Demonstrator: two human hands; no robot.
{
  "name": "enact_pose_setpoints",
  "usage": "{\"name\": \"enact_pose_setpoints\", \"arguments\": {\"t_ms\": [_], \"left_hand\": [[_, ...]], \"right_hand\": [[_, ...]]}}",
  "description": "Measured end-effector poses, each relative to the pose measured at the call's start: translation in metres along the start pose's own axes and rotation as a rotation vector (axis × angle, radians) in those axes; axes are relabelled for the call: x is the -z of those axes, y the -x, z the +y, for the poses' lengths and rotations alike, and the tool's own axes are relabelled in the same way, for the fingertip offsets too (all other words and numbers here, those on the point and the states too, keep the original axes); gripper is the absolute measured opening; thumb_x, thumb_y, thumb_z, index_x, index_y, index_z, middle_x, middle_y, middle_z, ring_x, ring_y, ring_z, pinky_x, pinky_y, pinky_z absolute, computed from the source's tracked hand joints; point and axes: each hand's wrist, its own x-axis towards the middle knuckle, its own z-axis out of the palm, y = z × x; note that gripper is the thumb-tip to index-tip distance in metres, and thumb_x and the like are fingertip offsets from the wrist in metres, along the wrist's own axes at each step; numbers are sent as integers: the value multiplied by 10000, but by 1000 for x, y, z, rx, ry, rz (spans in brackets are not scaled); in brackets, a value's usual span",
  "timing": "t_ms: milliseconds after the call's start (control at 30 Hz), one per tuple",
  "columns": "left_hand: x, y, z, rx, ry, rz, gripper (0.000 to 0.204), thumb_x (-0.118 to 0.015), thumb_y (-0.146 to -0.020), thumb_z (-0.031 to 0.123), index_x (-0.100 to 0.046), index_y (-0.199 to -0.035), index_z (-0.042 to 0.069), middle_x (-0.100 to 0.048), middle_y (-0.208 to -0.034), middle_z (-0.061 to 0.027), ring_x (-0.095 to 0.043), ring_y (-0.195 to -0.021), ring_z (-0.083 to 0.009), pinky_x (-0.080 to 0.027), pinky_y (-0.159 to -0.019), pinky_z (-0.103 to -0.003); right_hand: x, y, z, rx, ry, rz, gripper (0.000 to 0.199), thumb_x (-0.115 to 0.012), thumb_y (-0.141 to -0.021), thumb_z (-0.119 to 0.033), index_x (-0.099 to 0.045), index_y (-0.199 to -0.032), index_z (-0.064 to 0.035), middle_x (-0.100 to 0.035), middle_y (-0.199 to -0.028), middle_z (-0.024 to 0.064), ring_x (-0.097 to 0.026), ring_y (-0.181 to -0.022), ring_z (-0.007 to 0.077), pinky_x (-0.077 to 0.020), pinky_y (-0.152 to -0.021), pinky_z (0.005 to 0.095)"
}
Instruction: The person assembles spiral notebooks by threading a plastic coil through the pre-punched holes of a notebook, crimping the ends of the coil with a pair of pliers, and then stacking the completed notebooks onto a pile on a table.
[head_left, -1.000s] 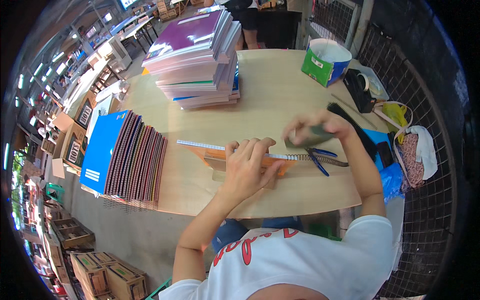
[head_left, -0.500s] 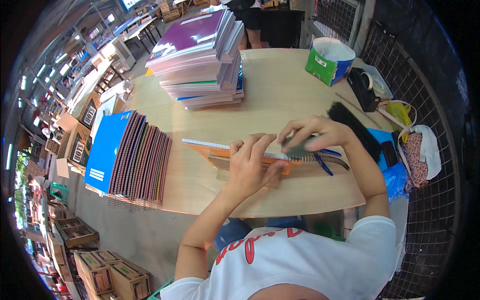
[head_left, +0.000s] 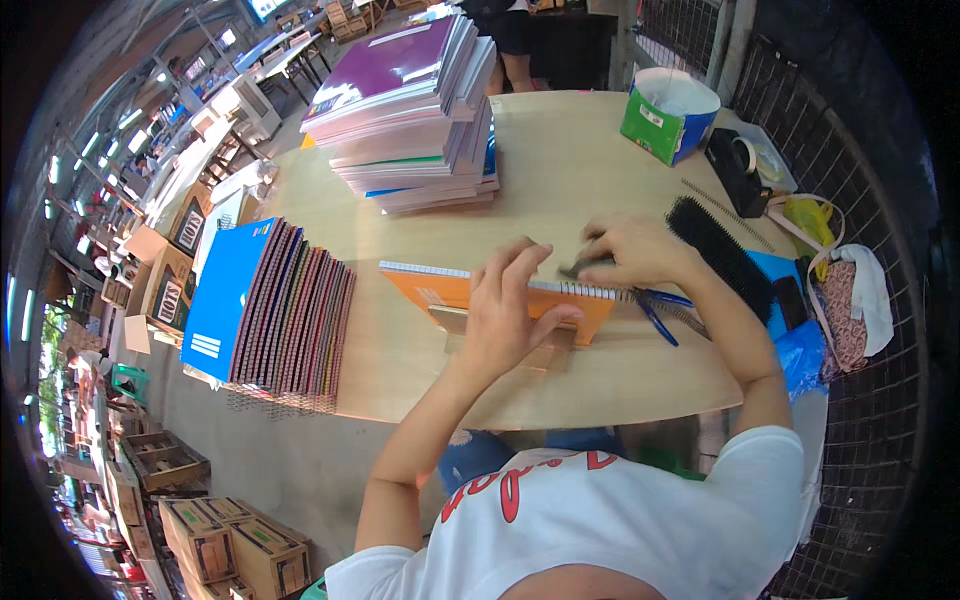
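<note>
An orange notebook (head_left: 425, 298) stands on its long edge in a low brown holder (head_left: 550, 352), its punched edge upward. My left hand (head_left: 497, 320) grips it near the middle, fingers over the top edge and thumb on the near side. A dark metal coil (head_left: 590, 290) runs through the holes at the right end, and its loose tail trails out to the right. Above that end is my right hand (head_left: 635, 252), fingers closed around a small dark thing (head_left: 582, 268) I cannot make out. Blue-handled pliers (head_left: 658, 315) lie just right of the notebook.
At left stands a row of coil-bound notebooks (head_left: 230, 300). A tall stack of unbound books (head_left: 400, 120) is at the back. Right of me lie a heap of black coils (head_left: 720, 255), a tape dispenser (head_left: 735, 175), a green-blue box (head_left: 660, 125) and bags (head_left: 800, 360).
The coil now sits further along the notebook's right end, with less tail showing. My right hand has risen slightly, and the view has shifted a little.
</note>
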Motion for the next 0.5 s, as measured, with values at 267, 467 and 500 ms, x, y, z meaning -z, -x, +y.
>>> {"name": "enact_pose_setpoints", "arguments": {"t_ms": [267, 467, 500], "left_hand": [[25, -2, -20, 9, -309, -98, 428, -822, -672, 466, -601, -793, 120, -565, -758, 9, -534, -763, -216, -317, -785, -378], [25, -1, -22, -2, -295, -105, 424, -817, -692, 474, -600, -791, 123, -563, -774, 7, -528, -753, -213, -304, -773, -371], [27, 0, -22, -5, -298, -104, 424, -817, -692, 474, -600, -791, 123, -563, -774, 7, -528, -753, -213, -304, -773, -371]], "right_hand": [[-1, -5, -7, -292, 388, 5, 594, -565, -875, -511, -724, -1019, 43, -639, -1199, 147, -615, -1099, 245, -479, -938, 381], [-8, -14, -3, -264, 413, 51, 602, -584, -868, -516, -727, -1053, 39, -628, -1191, 192, -619, -1095, 285, -485, -943, 395], [-4, -16, 2, -283, 296, 180, 551, -612, -853, -490, -725, -1063, 6, -671, -1139, 104, -650, -1017, 227, -502, -880, 362]]}}
